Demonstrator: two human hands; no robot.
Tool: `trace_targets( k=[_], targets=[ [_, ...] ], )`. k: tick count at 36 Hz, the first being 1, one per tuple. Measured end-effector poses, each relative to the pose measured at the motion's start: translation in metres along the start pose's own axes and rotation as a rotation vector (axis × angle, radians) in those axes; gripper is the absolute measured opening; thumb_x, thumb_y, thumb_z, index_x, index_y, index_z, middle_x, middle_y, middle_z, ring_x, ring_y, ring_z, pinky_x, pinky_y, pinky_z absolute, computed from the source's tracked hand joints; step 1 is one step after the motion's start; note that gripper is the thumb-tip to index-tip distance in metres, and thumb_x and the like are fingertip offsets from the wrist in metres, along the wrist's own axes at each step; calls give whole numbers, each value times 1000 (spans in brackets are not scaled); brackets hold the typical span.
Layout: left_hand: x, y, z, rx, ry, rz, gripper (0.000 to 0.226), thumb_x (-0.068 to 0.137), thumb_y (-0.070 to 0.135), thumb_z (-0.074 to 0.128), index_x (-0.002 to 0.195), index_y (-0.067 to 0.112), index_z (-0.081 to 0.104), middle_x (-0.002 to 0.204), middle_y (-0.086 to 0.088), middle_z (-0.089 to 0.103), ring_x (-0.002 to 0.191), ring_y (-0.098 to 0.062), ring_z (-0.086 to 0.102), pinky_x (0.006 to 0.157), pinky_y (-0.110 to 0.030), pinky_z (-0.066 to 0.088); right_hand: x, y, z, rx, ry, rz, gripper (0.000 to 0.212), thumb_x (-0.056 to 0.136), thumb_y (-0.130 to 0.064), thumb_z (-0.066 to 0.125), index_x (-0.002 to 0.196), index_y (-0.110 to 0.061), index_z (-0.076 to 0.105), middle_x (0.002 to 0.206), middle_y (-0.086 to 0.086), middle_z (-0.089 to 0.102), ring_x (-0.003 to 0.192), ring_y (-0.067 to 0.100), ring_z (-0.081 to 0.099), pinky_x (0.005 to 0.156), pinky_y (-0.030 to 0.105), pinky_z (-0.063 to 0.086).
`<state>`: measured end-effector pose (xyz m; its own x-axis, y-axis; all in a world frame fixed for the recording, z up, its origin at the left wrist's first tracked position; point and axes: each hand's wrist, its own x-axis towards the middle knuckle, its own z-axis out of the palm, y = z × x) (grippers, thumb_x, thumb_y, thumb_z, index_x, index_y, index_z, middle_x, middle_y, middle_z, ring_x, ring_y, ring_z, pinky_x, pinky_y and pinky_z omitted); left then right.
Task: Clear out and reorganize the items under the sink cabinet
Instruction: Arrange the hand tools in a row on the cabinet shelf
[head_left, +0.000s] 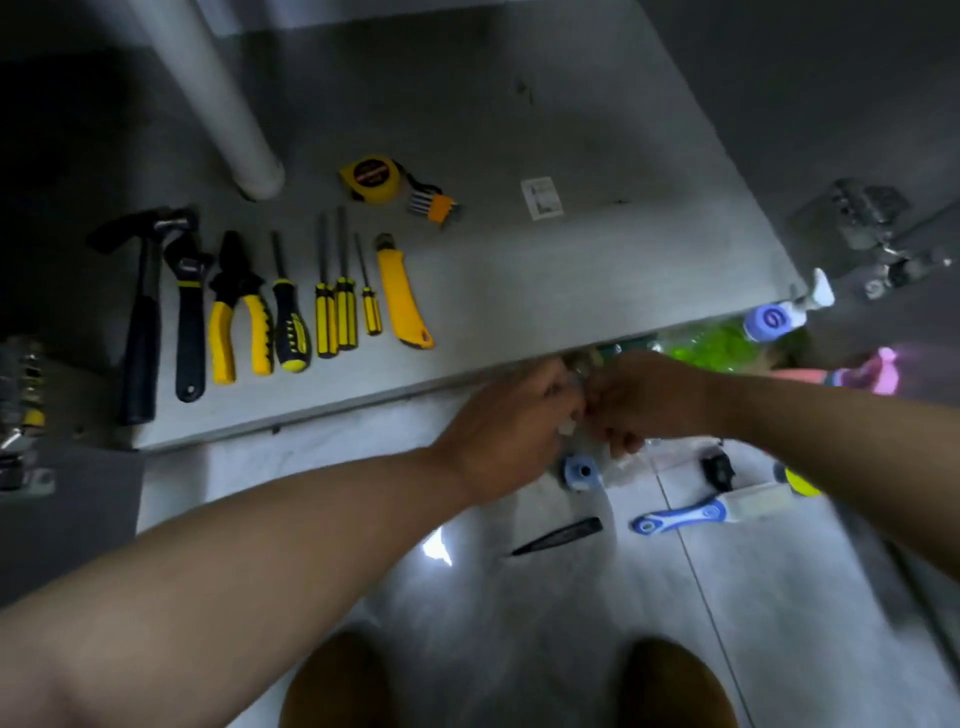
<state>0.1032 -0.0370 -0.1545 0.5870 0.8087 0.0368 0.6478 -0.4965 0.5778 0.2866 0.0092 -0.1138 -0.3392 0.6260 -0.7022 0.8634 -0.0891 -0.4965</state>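
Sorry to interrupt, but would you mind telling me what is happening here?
A person's left hand and right hand meet at the front edge of the cabinet floor, curled round a small item too blurred to name. A hammer, wrench, pliers and screwdrivers lie in a row on that floor; a blue brush lies on the tiles.

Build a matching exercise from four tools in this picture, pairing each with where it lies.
Column one:
1. hammer
2. tape measure
3. utility knife
4. blue-handled tool

Column two:
A. on the floor tiles
B. left end of the tool row
C. behind the row, near the white pipe
D. right end of the tool row

Pairs: 1-B, 2-C, 3-D, 4-A
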Motion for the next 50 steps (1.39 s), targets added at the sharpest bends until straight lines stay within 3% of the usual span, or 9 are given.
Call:
trace_targets(
  k=[5,11,17,26,29,34,39,43,50],
  targets=[
    [-6,-1,44,55,-266,-174,49,88,9,58,136,18,55,145,-5,36,127,-29,45,97,-45,50,-13,31,50,-453,119,-114,14,82,-12,62,92,-10,71,86,8,74,82,24,73,73,32,56],
    [7,-8,58,96,-433,-226,74,89,1,56,151,37,37,169,-1,11,149,-30,23,115,-44,35,-2,61,95,-539,237,-148,54,89,-13,56,141,-11,42,114,16,66,100,33,66,80,34,50],
    [28,-12,58,236,-345,-194,49,86,-4,60,132,14,59,137,-5,50,116,-28,57,93,-40,52,6,68,102,-595,255,-156,42,93,-14,53,133,-18,41,110,11,60,88,32,67,71,38,52],
    [16,-20,50,255,-330,-204,35,86,0,61,117,15,54,119,-7,48,96,-29,61,74,-41,56,8,74,107,-552,273,-285,40,92,-11,50,131,-20,47,108,5,58,86,28,65,68,33,46],
    [5,-21,47,224,-296,-204,30,92,7,57,119,16,53,121,-5,50,103,-25,59,75,-38,51,2,75,107,-419,300,-379,28,93,-18,53,120,-22,53,102,0,61,83,23,66,65,30,45],
    [-9,-13,20,119,-125,-40,23,104,27,44,121,19,56,117,0,57,99,-22,60,78,-42,52,-16,60,85,-148,283,-460,20,80,-23,63,90,-36,52,75,-33,50,70,-16,52,56,3,33],
    [5,-15,-22,-9,207,-43,15,101,28,52,113,21,58,110,5,58,96,-15,58,77,-30,49,-20,41,56,-106,397,-455,17,77,-35,66,79,-25,52,62,-17,53,61,-3,55,50,8,31],
    [37,-43,-57,-5,383,-168,10,94,26,61,105,24,61,103,8,60,90,-11,57,76,-34,49,-9,19,24,-4,538,-456,17,74,-30,70,80,-26,54,64,-13,57,56,4,55,50,12,35],
    [93,-92,-103,-59,399,-425,6,89,18,63,88,15,68,81,1,70,79,-20,67,69,-36,54,42,-27,-37,105,727,-417,11,81,-25,69,83,-21,59,68,-5,63,64,11,60,62,33,51]
  ],
)
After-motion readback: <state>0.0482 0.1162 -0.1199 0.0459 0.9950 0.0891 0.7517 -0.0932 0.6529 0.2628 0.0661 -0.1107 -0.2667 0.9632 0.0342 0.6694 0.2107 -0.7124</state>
